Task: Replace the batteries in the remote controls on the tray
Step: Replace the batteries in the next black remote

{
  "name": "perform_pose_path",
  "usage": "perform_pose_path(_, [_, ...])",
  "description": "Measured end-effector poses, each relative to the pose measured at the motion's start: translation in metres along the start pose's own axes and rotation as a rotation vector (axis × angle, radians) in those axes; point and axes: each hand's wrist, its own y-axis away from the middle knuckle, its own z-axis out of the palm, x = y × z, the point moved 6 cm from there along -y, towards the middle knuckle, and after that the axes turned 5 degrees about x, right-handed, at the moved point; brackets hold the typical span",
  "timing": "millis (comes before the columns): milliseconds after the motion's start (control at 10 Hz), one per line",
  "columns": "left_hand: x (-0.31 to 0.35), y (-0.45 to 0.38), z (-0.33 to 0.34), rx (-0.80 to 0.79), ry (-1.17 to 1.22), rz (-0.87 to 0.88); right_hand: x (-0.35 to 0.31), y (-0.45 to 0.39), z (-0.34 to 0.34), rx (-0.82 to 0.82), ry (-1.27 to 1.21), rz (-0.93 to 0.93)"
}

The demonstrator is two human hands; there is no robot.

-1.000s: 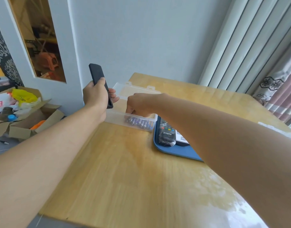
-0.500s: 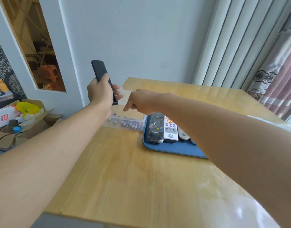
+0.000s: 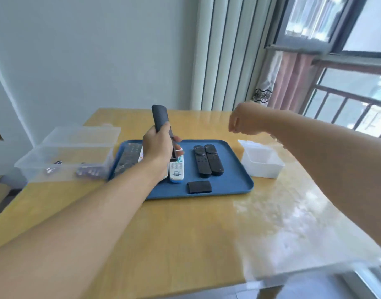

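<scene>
Head view, starting at my left: a clear battery box [image 3: 64,157] sits on the table [image 3: 185,229], touching the blue tray [image 3: 232,186]. My left hand [image 3: 158,151] grips a black remote [image 3: 161,124] upright above the tray, fingers wrapped round it. Other remotes [image 3: 207,160] lie in the tray. My right hand [image 3: 244,121] hovers blurred over a small white box [image 3: 261,161]; I cannot tell how its fingers lie.
</scene>
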Motion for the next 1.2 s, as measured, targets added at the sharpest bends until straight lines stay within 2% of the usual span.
perform_pose_path(100, [-0.021,0.026,0.042,-0.113,-0.019,-0.054,0.051,0.02,0.021,-0.064,0.011,0.142])
perform_pose_path(200, [-0.037,0.045,0.068,-0.178,-0.039,-0.091,0.074,0.037,0.048,-0.141,0.062,0.209])
perform_pose_path(300, [-0.051,0.054,0.082,-0.209,-0.057,-0.111,0.086,0.047,0.083,-0.127,-0.046,0.259])
perform_pose_path(400, [-0.061,0.059,0.091,-0.253,-0.146,-0.09,0.09,0.052,0.09,-0.038,-0.084,0.287])
perform_pose_path(600, [-0.061,0.071,0.114,-0.341,-0.322,-0.014,0.083,0.066,0.097,-0.031,0.085,0.181])
perform_pose_path(700, [-0.06,0.078,0.13,-0.394,-0.315,-0.005,0.078,0.074,0.104,-0.003,0.117,0.144])
perform_pose_path(900, [-0.058,0.089,0.154,-0.433,-0.317,0.044,0.079,0.086,0.107,-0.003,-0.16,0.126])
perform_pose_path(1000, [-0.06,0.087,0.157,-0.398,-0.359,0.071,0.078,0.087,0.109,0.007,-0.206,0.135])
perform_pose_path(1200, [-0.063,0.082,0.157,-0.411,-0.406,0.083,0.076,0.096,0.094,0.065,-0.079,0.135])
